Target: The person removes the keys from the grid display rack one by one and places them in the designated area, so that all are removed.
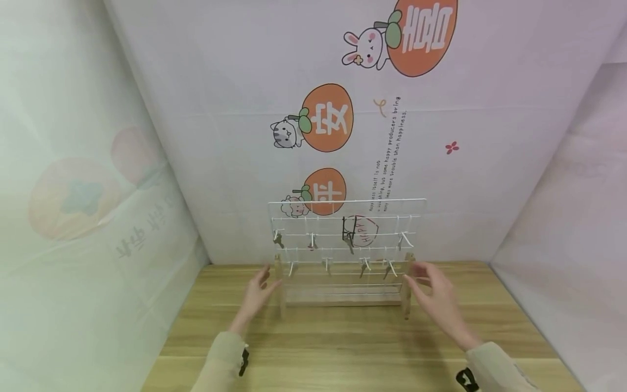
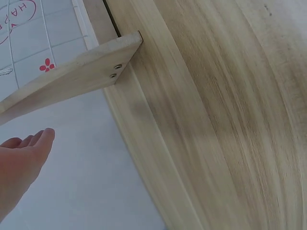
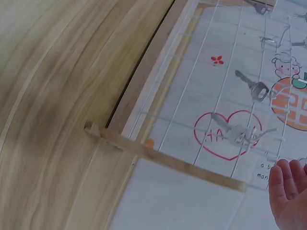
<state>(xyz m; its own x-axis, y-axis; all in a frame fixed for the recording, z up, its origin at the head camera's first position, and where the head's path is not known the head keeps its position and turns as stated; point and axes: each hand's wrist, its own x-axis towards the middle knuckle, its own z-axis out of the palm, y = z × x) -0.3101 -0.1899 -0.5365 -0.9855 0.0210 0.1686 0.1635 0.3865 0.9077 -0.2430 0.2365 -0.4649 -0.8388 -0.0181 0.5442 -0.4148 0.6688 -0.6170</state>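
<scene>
A white wire grid rack with wooden side legs stands on the wood-grain table. Several metal keys hang from its white hooks. One hook hangs on a black bracket in the upper row. My left hand is beside the left leg, fingers loosely bent and holding nothing; the left wrist view shows a gap between hand and wood. On the other side, my right hand is by the right leg, with nothing held. Whether its fingertips touch the leg I cannot tell.
A low wooden crossbar joins the two legs. Behind the rack hangs a white cloth printed with orange fruit and cartoon animals. Pale cloth walls close off both sides of the table.
</scene>
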